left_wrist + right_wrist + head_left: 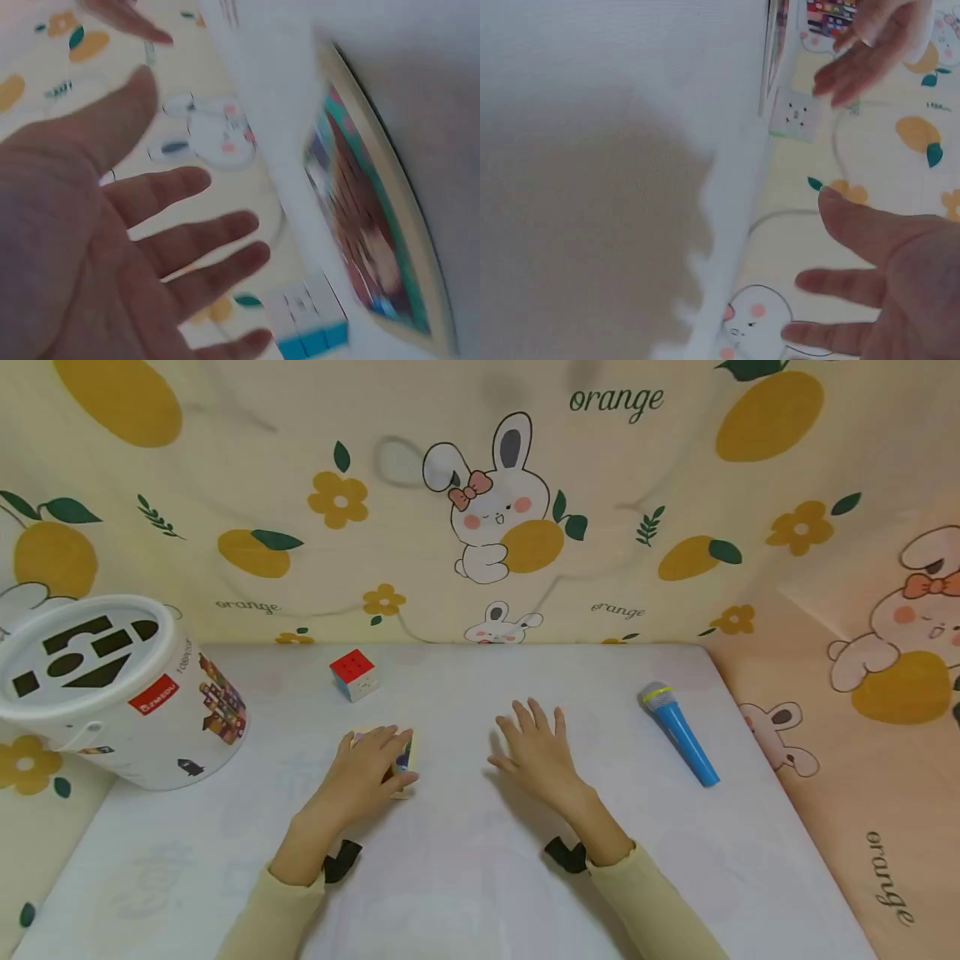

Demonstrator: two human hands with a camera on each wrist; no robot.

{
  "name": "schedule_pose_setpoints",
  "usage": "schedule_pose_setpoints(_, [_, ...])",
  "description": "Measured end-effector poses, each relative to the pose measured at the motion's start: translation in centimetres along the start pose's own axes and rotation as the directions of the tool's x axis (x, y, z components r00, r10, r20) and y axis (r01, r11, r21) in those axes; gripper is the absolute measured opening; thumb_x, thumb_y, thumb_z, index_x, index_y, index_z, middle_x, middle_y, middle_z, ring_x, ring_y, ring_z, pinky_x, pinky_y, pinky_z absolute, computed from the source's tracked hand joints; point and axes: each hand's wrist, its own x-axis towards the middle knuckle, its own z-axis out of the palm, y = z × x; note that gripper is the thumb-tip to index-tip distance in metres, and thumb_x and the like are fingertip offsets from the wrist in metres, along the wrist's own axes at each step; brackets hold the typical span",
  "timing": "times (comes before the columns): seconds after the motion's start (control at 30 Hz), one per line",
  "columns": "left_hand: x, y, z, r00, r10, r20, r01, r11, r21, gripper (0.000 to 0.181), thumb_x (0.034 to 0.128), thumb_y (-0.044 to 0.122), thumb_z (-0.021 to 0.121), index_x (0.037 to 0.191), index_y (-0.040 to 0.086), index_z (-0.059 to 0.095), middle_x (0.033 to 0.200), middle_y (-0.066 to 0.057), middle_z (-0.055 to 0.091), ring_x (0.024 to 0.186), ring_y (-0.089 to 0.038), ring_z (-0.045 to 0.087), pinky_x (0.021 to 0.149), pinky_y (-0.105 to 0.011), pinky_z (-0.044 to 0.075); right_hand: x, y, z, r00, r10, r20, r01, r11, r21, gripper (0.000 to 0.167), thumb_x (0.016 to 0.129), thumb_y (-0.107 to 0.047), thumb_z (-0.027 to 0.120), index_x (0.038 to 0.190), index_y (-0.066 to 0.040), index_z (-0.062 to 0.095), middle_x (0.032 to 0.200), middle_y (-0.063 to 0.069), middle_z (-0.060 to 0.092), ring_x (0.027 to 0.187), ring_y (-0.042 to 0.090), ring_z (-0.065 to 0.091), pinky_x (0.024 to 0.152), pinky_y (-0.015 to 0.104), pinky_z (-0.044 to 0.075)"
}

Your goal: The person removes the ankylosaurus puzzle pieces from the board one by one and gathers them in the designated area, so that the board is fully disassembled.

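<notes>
A flat board with a colourful picture and pale border (406, 762) (367, 225) lies on the white table, partly covered by the left hand (362, 779) in the head view. The left wrist view shows this left hand (112, 202) with its fingers spread beside the board, nothing held; whether it touches the board I cannot tell. To the right, the right hand (537, 766) hovers over the table with spread fingers, holding nothing, its shadow below. In the right wrist view the right hand (900, 277) is also empty, and the board's thin edge (775, 60) shows near the top.
Behind the left hand sits a cube with a red top (354, 675). A blue toy microphone (686, 739) lies at the right. At the far left stands a large white bucket (150, 718) with shaped holes in its lid. Patterned cloth (420, 543) hangs behind the table.
</notes>
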Motion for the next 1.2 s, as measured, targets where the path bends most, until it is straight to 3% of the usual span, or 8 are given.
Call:
schedule_pose_setpoints(0.07, [-0.2,-1.2,-0.3,1.0,0.005,-0.018,-0.005,1.0,-0.002,0.06,0.0887,0.03,0.076,0.138,0.001,0.056,0.138,-0.022,0.055,0.131,-0.038,0.049,0.104,-0.071,0.03,0.4,0.1,0.1,0.999,-0.039,-0.011,0.04,0.992,0.117,0.053,0.091,-0.036,0.073,0.133,-0.007,0.06,0.142,0.021,0.052,0.135,0.042,0.043,0.108,0.066,0.029])
schedule_pose_setpoints(0.13, [-0.3,-2.5,-0.4,1.0,-0.009,-0.013,0.009,1.0,-0.006,0.06,0.0859,0.024,0.079,0.135,-0.001,0.057,0.137,-0.023,0.056,0.13,-0.039,0.049,0.104,-0.069,0.033,1.0,0.0,0.3,0.997,-0.075,-0.008,0.075,0.96,0.269,0.049,0.09,-0.027,0.075,0.13,-0.003,0.061,0.136,0.018,0.058,0.129,0.038,0.051,0.106,0.061,0.037])
schedule_pose_setpoints(0.3, [-0.4,-5.4,-0.3,0.998,-0.034,0.061,0.039,0.996,-0.081,0.073,0.0813,0.023,0.083,0.141,-0.003,0.051,0.146,-0.023,0.048,0.137,-0.045,0.04,0.103,-0.069,0.033,2.9,-1.0,0.4,0.99,-0.134,0.05,0.081,0.814,0.575,0.043,0.091,-0.012,0.073,0.129,0.002,0.061,0.132,0.014,0.062,0.126,0.033,0.054,0.106,0.052,0.042])
schedule_pose_setpoints(0.43, [-0.5,-6.8,0.3,0.993,-0.038,0.107,0.052,0.991,-0.125,0.085,0.0769,0.024,0.087,0.146,-0.003,0.044,0.151,-0.023,0.043,0.14,-0.048,0.033,0.103,-0.071,0.032,5.1,-2.3,0.7,0.977,-0.188,0.099,0.072,0.734,0.675,0.041,0.092,-0.009,0.071,0.129,0.003,0.06,0.13,0.017,0.063,0.12,0.035,0.057,0.104,0.053,0.043])
schedule_pose_setpoints(0.7, [-0.7,-7.4,1.0,0.992,-0.089,0.085,0.103,0.979,-0.178,0.098,0.072,0.028,0.091,0.151,0.003,0.038,0.149,-0.021,0.046,0.14,-0.049,0.033,0.105,-0.07,0.028,9.0,-5.6,2.6,0.949,-0.29,0.124,0.113,0.678,0.726,0.035,0.088,-0.001,0.069,0.122,0.008,0.062,0.118,0.022,0.067,0.108,0.035,0.063,0.093,0.04,0.051])
schedule_pose_setpoints(0.97, [-0.7,-7.7,1.4,0.994,-0.096,0.046,0.102,0.982,-0.158,0.104,0.0711,0.036,0.091,0.152,0.001,0.034,0.148,-0.024,0.045,0.135,-0.045,0.04,0.102,-0.07,0.032,11.6,-9.0,4.7,0.932,-0.312,0.183,0.074,0.661,0.747,0.031,0.09,0.003,0.068,0.121,0.007,0.063,0.114,0.017,0.07,0.105,0.027,0.065,0.088,0.025,0.052])
schedule_pose_setpoints(1.07, [-0.9,-7.9,1.5,0.992,-0.115,0.045,0.12,0.984,-0.134,0.105,0.0728,0.043,0.088,0.15,-0.003,0.034,0.15,-0.028,0.039,0.137,-0.047,0.034,0.103,-0.073,0.028,12.2,-10.0,5.2,0.932,-0.308,0.19,0.066,0.66,0.748,0.03,0.09,0.004,0.067,0.12,0.006,0.064,0.114,0.016,0.07,0.105,0.025,0.065,0.087,0.024,0.052])
schedule_pose_setpoints(1.2, [-1.4,-8.3,1.4,0.981,-0.173,0.084,0.184,0.972,-0.149,0.103,0.0812,0.054,0.077,0.151,-0.006,0.03,0.157,-0.031,0.022,0.145,-0.049,0.014,0.104,-0.08,0.009,12.9,-10.9,5.7,0.934,-0.302,0.193,0.05,0.645,0.763,0.03,0.091,0.005,0.065,0.121,0.005,0.063,0.114,0.016,0.07,0.105,0.023,0.066,0.085,0.023,0.052])
